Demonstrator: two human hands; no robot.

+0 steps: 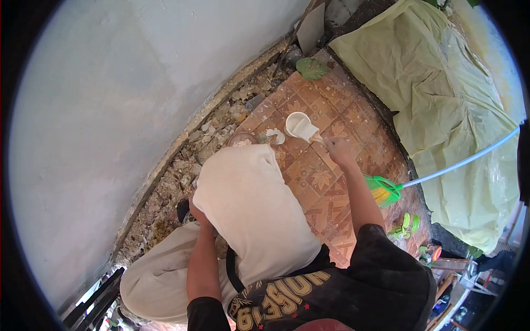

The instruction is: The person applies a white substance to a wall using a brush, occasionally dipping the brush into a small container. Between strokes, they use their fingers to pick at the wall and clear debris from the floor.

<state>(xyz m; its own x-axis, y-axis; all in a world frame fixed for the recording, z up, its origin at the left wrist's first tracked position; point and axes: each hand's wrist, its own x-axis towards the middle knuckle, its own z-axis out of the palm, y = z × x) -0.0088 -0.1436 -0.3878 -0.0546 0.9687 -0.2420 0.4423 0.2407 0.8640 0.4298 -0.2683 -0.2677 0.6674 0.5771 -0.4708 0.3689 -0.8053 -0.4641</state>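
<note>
My right hand (338,150) is closed around the short handle of a paintbrush (316,137). The brush's white-coated head rests at the mouth of a small white tub (290,122), which has white paint-like stuff inside. The tub sits on the patterned tile floor (317,168). Beside my bent knee, on the wall side, is my left hand (199,212); the trouser leg hides most of its fingers, so its grip cannot be made out. A round brownish container (243,138) and a white splotch (275,135) lie just beyond my knee.
A pale wall (127,83) rises on the left, with broken rubble (199,140) along its foot. A green broom (386,190) with a blue handle lies to the right. A greenish sheet (436,105) covers something there. A leaf (312,68) lies farther ahead.
</note>
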